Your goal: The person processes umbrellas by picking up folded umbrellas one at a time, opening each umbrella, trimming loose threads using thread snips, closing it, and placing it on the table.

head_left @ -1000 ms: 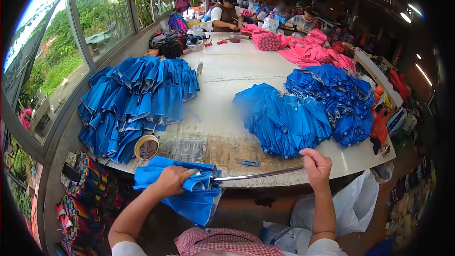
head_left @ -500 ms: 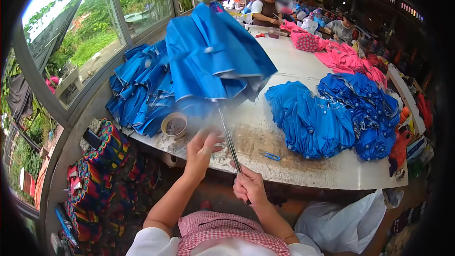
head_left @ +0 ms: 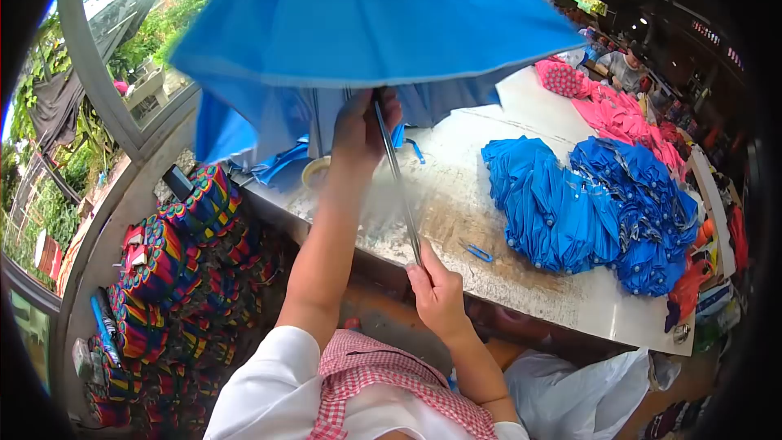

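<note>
A blue umbrella (head_left: 366, 28), partly spread, stands upright in front of me and fills the upper middle of the view. Its metal shaft (head_left: 394, 165) slants down toward me. My right hand (head_left: 436, 285) is closed round the shaft's lower end. Under the canopy edge, my left hand (head_left: 366, 126) is raised with its fingers curled at the upper shaft; the canopy shades them. Small blue snips (head_left: 480, 253) lie on the worn part of the table (head_left: 521, 281). Behind the canopy a round bowl (head_left: 316, 171) is mostly hidden.
Folded blue umbrellas (head_left: 554, 208) are piled on the table's right, with pink ones (head_left: 623, 118) beyond. A co-worker (head_left: 626, 69) sits at the far side. Multicoloured bundles (head_left: 155, 301) stand at lower left, a white bag (head_left: 582, 391) at lower right. Windows line the left.
The umbrella has risen from lying low in my left hand to upright, and its canopy has spread wider. My left hand let go, then moved up under the canopy. The view has turned.
</note>
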Tool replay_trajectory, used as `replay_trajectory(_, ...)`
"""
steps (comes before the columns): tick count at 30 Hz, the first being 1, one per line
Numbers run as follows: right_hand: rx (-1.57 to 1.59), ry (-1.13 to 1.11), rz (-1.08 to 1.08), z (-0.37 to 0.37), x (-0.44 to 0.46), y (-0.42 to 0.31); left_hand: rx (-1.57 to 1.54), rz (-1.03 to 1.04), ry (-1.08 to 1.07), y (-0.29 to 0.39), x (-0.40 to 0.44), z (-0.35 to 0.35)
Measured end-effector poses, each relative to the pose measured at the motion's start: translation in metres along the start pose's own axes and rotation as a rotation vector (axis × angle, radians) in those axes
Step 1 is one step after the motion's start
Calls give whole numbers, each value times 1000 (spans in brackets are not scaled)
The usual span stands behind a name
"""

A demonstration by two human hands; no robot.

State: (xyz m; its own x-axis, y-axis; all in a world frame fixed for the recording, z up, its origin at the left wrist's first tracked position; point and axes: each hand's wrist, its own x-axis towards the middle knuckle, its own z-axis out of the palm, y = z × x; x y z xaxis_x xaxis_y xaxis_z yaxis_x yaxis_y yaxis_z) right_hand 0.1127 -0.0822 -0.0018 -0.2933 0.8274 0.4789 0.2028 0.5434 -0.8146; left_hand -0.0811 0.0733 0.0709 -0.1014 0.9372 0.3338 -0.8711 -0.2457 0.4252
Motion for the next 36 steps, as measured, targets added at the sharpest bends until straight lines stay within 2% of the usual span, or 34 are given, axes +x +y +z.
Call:
replay_trajectory(1, 21, 9, -27, -2, 9, -8, -41, 24, -98, 15, 5, 29)
replay_trajectory(2, -16, 3, -60, -3, 15, -14, 31, 102, -94, 30, 16, 49)
replay_trajectory(4, -18, -42, -54, -10, 11, -29, 187, 209, -253, 73, 58, 68)
replay_trajectory(5, -17, -69, -54, -13, 6, -31, 311, 292, -199, 91, 75, 83)
replay_trajectory(6, -4, -7, -211, -8, -4, -17, 426, 383, -139, 106, 85, 96)
replay_trajectory(9, -15, -60, -118, -15, -5, -32, 368, 393, -37, 120, 96, 110)
replay_trajectory(12, -19, -72, -89, -12, -9, -35, 376, 366, -138, 111, 80, 97)
replay_trajectory(13, -21, -64, -93, -10, -11, -33, 377, 346, -181, 101, 69, 88)
replay_trajectory(15, 107, 5, -32, 3, 1, -26, 329, 166, 18, 48, 15, 78)
replay_trajectory(16, 186, 15, 92, 8, 10, -24, 313, 73, 47, 22, -9, 66)
replay_trajectory(18, 208, 46, 86, 28, 9, 1, 312, -32, 107, -2, -29, 33)
replay_trajectory(21, 193, 76, 211, 59, -32, 29, 403, -146, 211, -29, -58, -27)
replay_trajectory(24, 186, 56, 365, 95, -100, 79, 593, -426, 299, -60, -121, -96)
replay_trajectory(26, 159, -1, 527, 119, -138, 121, 744, -647, 441, -78, -188, -167)
replay_trajectory(27, 138, -48, 610, 130, -155, 143, 763, -682, 649, -86, -219, -195)
replay_trajectory(28, 149, -98, 714, 138, -167, 163, 744, -672, 753, -91, -258, -236)
replay_trajectory(30, 171, -198, 911, 148, -185, 192, 702, -724, 944, -86, -323, -269)
replay_trajectory(32, 176, -172, 892, 154, -195, 203, 914, -612, 1049, -91, -368, -279)
replay_trajectory(34, 195, -148, 895, 159, -197, 205, 1076, -614, 1069, -82, -400, -289)
replay_trajectory(36, 13, -191, 826, 154, -187, 198, 1172, -726, 1002, -61, -408, -280)
